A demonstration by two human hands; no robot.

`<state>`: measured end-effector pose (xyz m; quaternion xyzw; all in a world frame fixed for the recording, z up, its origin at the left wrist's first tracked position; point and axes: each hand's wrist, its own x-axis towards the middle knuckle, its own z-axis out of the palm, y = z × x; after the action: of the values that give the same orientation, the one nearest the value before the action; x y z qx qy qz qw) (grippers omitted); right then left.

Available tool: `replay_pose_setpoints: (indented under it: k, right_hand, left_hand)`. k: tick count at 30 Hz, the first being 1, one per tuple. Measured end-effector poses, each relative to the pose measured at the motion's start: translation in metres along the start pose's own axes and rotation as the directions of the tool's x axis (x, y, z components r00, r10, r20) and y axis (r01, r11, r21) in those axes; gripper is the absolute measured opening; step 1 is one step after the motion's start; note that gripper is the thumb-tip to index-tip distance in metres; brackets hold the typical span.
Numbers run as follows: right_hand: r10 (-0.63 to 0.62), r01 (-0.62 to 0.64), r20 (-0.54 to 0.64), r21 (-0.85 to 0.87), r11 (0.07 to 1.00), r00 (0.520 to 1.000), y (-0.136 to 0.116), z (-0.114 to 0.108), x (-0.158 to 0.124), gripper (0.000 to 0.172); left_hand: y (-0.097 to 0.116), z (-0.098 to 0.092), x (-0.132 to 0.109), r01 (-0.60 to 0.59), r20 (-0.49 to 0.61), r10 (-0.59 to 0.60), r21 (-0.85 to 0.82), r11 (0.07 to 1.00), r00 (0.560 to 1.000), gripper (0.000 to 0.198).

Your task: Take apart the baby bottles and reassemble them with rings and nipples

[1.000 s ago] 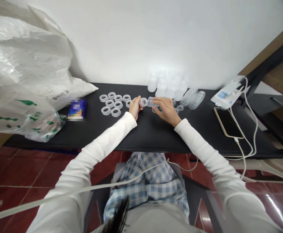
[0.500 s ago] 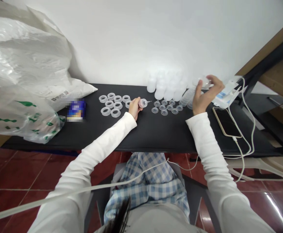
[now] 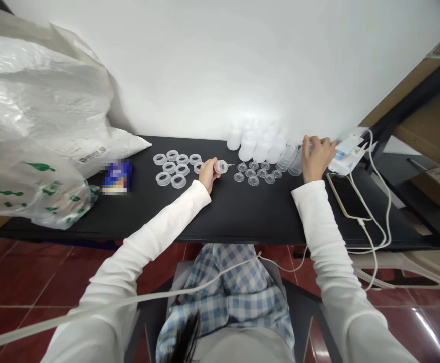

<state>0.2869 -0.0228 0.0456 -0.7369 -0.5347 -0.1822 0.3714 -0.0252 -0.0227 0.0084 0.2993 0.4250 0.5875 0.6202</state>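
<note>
**Left hand:** I see the left hand closed around a small translucent plastic bottle, which it holds on its side with a thin nozzle pointing right, over the black surface.

**Right hand:** The right hand sits at the far right of the surface, fingers curled against the end of a stack of nested clear plastic cups. From here, glare on the plastic makes it hard to say whether it grips anything, so I cannot tell.

**Between the hands:** Small clear plastic caps stand in loose rows, just right of the bottle.

**Beside the left hand:** A cluster of clear plastic rings lies flat.

**Along the wall:** Frosted plastic bottles stand upright in a group, behind the caps.

**Right side:** A smartphone lies near a white cable and a white packet.

**Left side:** Large plastic bags heap beside a blurred blue packet.
</note>
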Motion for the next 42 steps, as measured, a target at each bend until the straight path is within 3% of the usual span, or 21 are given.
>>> replay_pose_setpoints:
  k: [4,9,12,15,17,20,22,24,30,37,42]
  right_hand:
    - [0.025,-0.025,0.058,-0.005,1.0,0.998,-0.004,0.006,-0.005,0.057]
    - [0.088,-0.087,-0.032,0.041,0.995,0.996,-0.01,0.002,-0.009,0.068]
    - [0.019,0.002,-0.173,0.119,0.993,0.985,-0.016,-0.002,-0.015,0.067]
    - [-0.167,0.211,-0.245,0.166,0.963,0.955,-0.028,-0.001,-0.027,0.058]
    - [-0.379,0.412,-0.195,0.176,0.894,0.905,-0.039,0.001,-0.038,0.044]
    - [-0.648,0.637,-0.031,0.22,0.739,0.761,-0.062,0.007,-0.058,0.031]
    - [-0.725,0.682,0.079,0.284,0.674,0.684,-0.078,0.011,-0.069,0.029]
    - [-0.744,0.679,0.138,0.326,0.657,0.654,-0.089,0.013,-0.076,0.031]
    - [-0.737,0.663,0.133,0.353,0.66,0.663,-0.091,0.014,-0.078,0.026]
    - [-0.722,0.629,0.141,0.398,0.668,0.677,-0.09,0.016,-0.081,0.022]
    - [-0.725,0.638,0.088,0.412,0.651,0.683,-0.09,0.021,-0.085,0.013]
  left_hand:
    - [0.0,-0.001,0.0,-0.003,0.004,0.003,-0.005,1.0,1.0,0.027]
    - [0.0,0.0,0.0,0.005,0.009,-0.005,0.001,1.0,1.0,0.029]
    - [0.0,-0.001,0.0,0.002,0.034,-0.003,0.013,1.0,0.999,0.031]
    - [-0.001,-0.001,-0.001,-0.02,0.079,0.016,0.047,0.999,0.997,0.034]
    - [-0.001,0.0,-0.004,-0.062,0.128,0.051,0.084,0.995,0.99,0.036]
    - [-0.001,0.002,-0.008,-0.148,0.204,0.121,0.124,0.981,0.972,0.039]
    - [-0.001,0.004,-0.01,-0.19,0.251,0.154,0.129,0.973,0.956,0.037]
    - [0.0,0.006,-0.012,-0.216,0.302,0.168,0.13,0.968,0.938,0.032]
    - [0.0,0.005,-0.014,-0.258,0.415,0.157,0.198,0.946,0.896,0.024]
    - [-0.002,0.004,-0.016,-0.336,0.37,0.244,0.208,0.919,0.897,0.022]
    - [-0.002,0.0,-0.017,-0.375,0.589,0.189,0.21,0.903,0.786,0.033]
